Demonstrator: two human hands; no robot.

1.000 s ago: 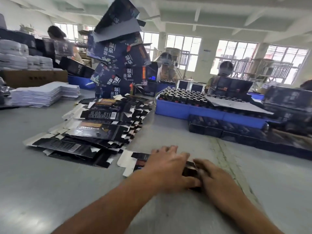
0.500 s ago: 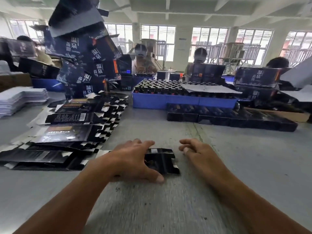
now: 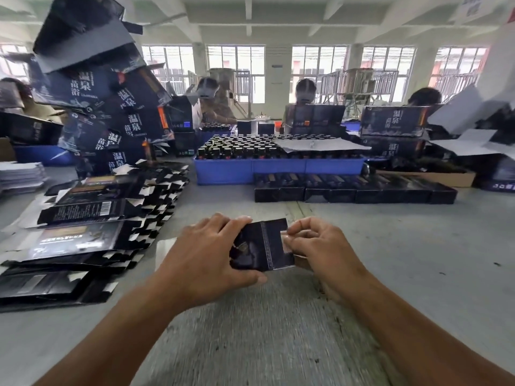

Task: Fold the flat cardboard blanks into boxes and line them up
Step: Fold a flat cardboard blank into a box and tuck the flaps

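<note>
While both hands [image 3: 320, 246] grip it, the glossy blank [image 3: 263, 245] seems creased.

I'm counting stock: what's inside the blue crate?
The blue crate holds rows of dark capped bottles. A grey sheet covers those at the right, so the full count is hidden.

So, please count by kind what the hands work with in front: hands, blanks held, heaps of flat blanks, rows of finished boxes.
Hands: 2, left hand and right hand
Held cardboard blank: 1
Heap of flat blanks: 1
Row of finished boxes: 1
Total: 5
</note>
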